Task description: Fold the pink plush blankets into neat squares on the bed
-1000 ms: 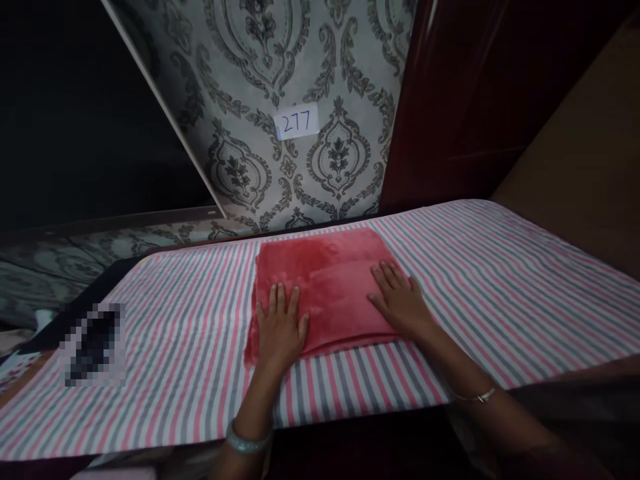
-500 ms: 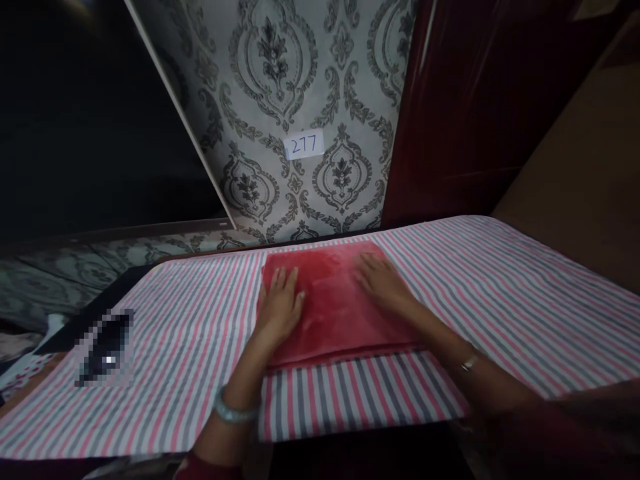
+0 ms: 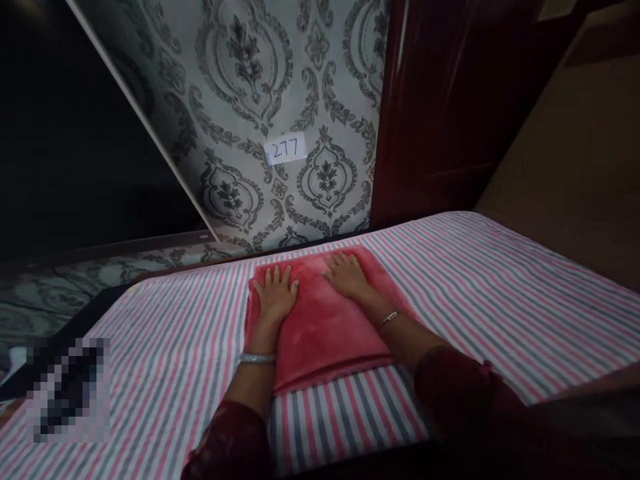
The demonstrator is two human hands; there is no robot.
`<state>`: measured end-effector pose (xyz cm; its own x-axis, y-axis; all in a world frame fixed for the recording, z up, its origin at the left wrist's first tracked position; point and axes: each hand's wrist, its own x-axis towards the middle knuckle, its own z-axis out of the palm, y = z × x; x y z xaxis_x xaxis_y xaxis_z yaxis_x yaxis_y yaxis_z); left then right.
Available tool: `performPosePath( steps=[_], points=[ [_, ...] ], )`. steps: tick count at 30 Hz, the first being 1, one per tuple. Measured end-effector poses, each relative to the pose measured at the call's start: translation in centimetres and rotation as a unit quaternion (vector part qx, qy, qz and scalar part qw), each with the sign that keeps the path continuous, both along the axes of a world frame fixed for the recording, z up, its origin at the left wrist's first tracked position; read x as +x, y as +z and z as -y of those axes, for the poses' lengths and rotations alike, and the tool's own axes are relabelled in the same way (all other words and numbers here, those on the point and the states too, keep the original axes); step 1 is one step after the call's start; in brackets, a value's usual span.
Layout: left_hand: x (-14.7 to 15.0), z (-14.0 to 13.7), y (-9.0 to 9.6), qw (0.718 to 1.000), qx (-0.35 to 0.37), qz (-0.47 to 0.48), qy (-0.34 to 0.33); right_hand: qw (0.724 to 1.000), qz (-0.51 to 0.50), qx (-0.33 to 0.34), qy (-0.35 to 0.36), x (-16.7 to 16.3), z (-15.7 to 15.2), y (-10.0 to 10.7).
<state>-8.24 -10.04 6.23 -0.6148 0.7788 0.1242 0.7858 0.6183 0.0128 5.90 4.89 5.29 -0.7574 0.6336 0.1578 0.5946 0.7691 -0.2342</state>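
A folded red plush cloth (image 3: 320, 327) lies flat on a striped sheet (image 3: 175, 347) in pink, grey and white. My left hand (image 3: 277, 293) rests on its far left part, palm down with the fingers spread. On the far right part of the cloth lies my right hand (image 3: 347, 275), also flat, its fingers stretched towards the wall. Folded layers show along the cloth's near edge. Neither hand grips anything.
A dark screen (image 3: 90, 147) stands at the left. Behind the table rise a patterned wall (image 3: 245, 120) with a paper label (image 3: 285, 148) reading 277 and a dark red panel (image 3: 435, 120). A blurred-out dark object (image 3: 70, 390) lies at the left.
My right hand has moved left across the cloth, nearer my left hand. Both hands reach farther towards the cloth's far edge. The camera view has shifted a little.
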Motion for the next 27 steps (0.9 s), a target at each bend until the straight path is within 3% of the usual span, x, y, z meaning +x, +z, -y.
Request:
performPosePath(
  steps=[6, 10, 15, 18, 21, 24, 27],
  points=[
    [-0.2, -0.4, 0.2, 1.0, 0.002, 0.01, 0.003, 0.988, -0.005, -0.089, -0.125, 5.5, -5.1, -1.7],
    [-0.3, -0.4, 0.0, 1.0, 0.004, 0.018, 0.004, 0.984, -0.007, -0.112, -0.136, 7.7, -6.0, -2.8],
    [-0.3, -0.3, -0.2, 1.0, 0.023, 0.013, -0.003, 0.981, -0.004, -0.133, -0.144, 8.0, -6.7, -0.7],
    [-0.2, -0.2, -0.2, 1.0, 0.028, 0.007, -0.005, 0.987, -0.036, -0.091, -0.126, 6.6, -5.5, 1.7],
    [0.0, -0.1, -0.2, 1.0, 0.024, 0.001, -0.002, 0.998, -0.058, -0.021, -0.028, 3.9, -2.4, 3.4],
    [0.1, 0.0, -0.1, 1.0, 0.021, -0.001, 0.006, 0.998, -0.026, -0.005, 0.057, 1.3, 1.1, 3.4],
    [0.2, 0.1, -0.1, 1.0, 0.02, 0.003, 0.01, 0.998, 0.004, -0.008, 0.068, -0.1, 3.2, 1.9]
  ],
)
